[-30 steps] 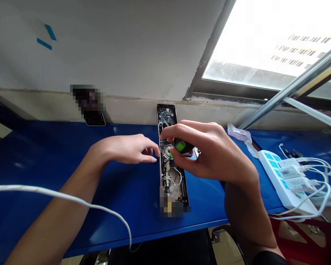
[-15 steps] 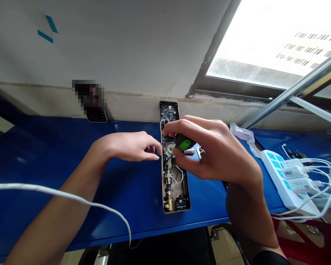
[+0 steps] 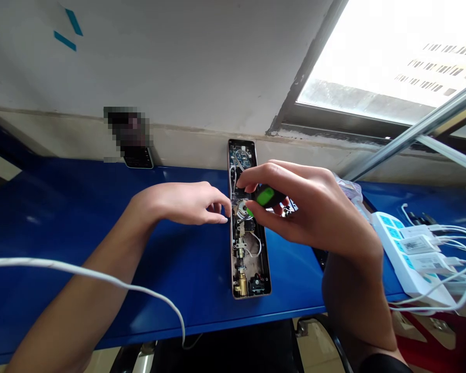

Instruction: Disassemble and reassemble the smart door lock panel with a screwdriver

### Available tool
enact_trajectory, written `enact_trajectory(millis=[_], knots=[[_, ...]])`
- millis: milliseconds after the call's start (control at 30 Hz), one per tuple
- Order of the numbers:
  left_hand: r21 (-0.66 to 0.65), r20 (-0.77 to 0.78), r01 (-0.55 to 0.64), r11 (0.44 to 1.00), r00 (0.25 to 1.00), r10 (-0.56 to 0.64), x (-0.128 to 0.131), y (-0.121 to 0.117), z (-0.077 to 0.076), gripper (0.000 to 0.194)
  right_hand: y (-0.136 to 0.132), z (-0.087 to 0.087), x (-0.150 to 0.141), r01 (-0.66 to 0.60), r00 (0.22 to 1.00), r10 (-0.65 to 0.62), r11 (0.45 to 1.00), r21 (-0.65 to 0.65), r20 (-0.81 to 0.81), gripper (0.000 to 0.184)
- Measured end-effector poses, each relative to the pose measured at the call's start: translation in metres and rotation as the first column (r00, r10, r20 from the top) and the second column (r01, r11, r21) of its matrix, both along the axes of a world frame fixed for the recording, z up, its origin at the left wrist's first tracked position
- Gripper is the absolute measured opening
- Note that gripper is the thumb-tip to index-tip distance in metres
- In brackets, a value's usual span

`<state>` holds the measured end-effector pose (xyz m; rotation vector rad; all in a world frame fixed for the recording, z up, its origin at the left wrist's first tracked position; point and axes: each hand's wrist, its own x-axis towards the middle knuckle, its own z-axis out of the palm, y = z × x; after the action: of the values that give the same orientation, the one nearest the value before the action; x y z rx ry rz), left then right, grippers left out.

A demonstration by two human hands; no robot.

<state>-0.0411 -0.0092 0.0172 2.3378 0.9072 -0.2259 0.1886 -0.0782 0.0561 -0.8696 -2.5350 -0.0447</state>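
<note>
The right hand [image 3: 314, 207] pinches a black-and-green screwdriver [image 3: 264, 196] between thumb and fingers, its tip over the metal parts in the middle of the open casing [image 3: 249, 264]. The left hand [image 3: 186, 202] is loosely curled, a gap between thumb and forefinger, fingertips at the casing's left rim; whether they press it is unclear. The casing lies between both hands. A slanted tip could slip and snag the thin white wire [image 3: 260, 243] nearer the person; a light left hand might let the casing turn. Beyond the hands, the wall [image 3: 171, 62] limits reach; nearer the person, the table [image 3: 202, 290] ends just past the casing.
</note>
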Motion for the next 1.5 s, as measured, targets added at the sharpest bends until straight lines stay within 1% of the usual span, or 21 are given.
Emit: enact_trajectory(millis=[100, 267, 400, 500, 567, 633, 700, 767, 900, 1033, 1133, 1267, 1367, 1500], knots=[[0.004, 0.008, 0.006, 1.000, 1.000, -0.006, 0.000, 0.000, 0.001, 0.027, -0.001, 0.003, 0.001, -0.028, 0.999, 0.027, 0.999, -0.040, -0.021, 0.034], [0.008, 0.038, -0.005, 1.000, 0.999, 0.004, 0.001, 0.000, 0.003, 0.023, -0.004, 0.008, 0.007, -0.002, 0.994, -0.002, 0.999, -0.035, -0.111, 0.037], [0.033, 0.122, -0.018, 0.999, 0.992, 0.014, 0.005, 0.000, 0.002, 0.022, -0.009, 0.011, 0.015, 0.073, 0.980, -0.082, 0.996, -0.058, -0.181, 0.038], [0.080, 0.186, -0.012, 0.997, 0.983, -0.003, 0.012, -0.002, -0.002, 0.025, -0.014, 0.013, 0.021, 0.147, 0.965, -0.158, 0.987, -0.069, -0.207, 0.040], [0.101, 0.237, 0.001, 0.995, 0.971, -0.025, 0.017, -0.003, -0.007, 0.023, -0.015, 0.014, 0.024, 0.175, 0.961, -0.184, 0.983, -0.065, -0.205, 0.044], [0.110, 0.283, 0.025, 0.994, 0.957, -0.056, 0.023, -0.004, -0.012, 0.016, -0.016, 0.015, 0.026, 0.177, 0.962, -0.187, 0.982, -0.065, -0.197, 0.046], [0.121, 0.310, 0.046, 0.992, 0.947, -0.082, 0.028, -0.005, -0.017, 0.017, -0.017, 0.016, 0.027, 0.162, 0.965, -0.172, 0.984, -0.068, -0.196, 0.044], [0.122, 0.309, 0.044, 0.992, 0.948, -0.080, 0.031, -0.005, -0.019, 0.020, -0.018, 0.019, 0.030, 0.152, 0.966, -0.164, 0.986, -0.073, -0.200, 0.044], [0.106, 0.249, 0.011, 0.994, 0.968, -0.037, 0.033, -0.009, -0.017, 0.014, -0.020, 0.029, 0.040, 0.147, 0.973, -0.161, 0.985, -0.094, -0.164, 0.046], [0.101, 0.268, -0.006, 0.995, 0.963, -0.021, 0.038, -0.017, -0.011, 0.013, -0.020, 0.039, 0.057, 0.140, 0.984, -0.149, 0.986, -0.095, -0.096, 0.043], [0.095, 0.305, 0.019, 0.995, 0.951, -0.048, 0.050, -0.022, -0.009, 0.012, -0.016, 0.041, 0.071, 0.158, 0.985, -0.164, 0.983, -0.097, -0.056, 0.042], [0.122, 0.302, 0.103, 0.987, 0.943, -0.136, 0.075, -0.021, -0.007, 0.014, -0.011, 0.037, 0.089, 0.186, 0.982, -0.188, 0.974, -0.129, -0.004, 0.046], [0.145, 0.285, 0.162, 0.976, 0.938, -0.198, 0.096, -0.014, -0.003, 0.015, -0.007, 0.034, 0.100, 0.191, 0.981, -0.190, 0.966, -0.175, 0.022, 0.047], [0.088, 0.222, 0.199, 0.976, 0.951, -0.214, 0.125, -0.001, -0.004, 0.012, 0.001, 0.029, 0.113, 0.210, 0.977, -0.196, 0.946, -0.246, 0.078, 0.049]])
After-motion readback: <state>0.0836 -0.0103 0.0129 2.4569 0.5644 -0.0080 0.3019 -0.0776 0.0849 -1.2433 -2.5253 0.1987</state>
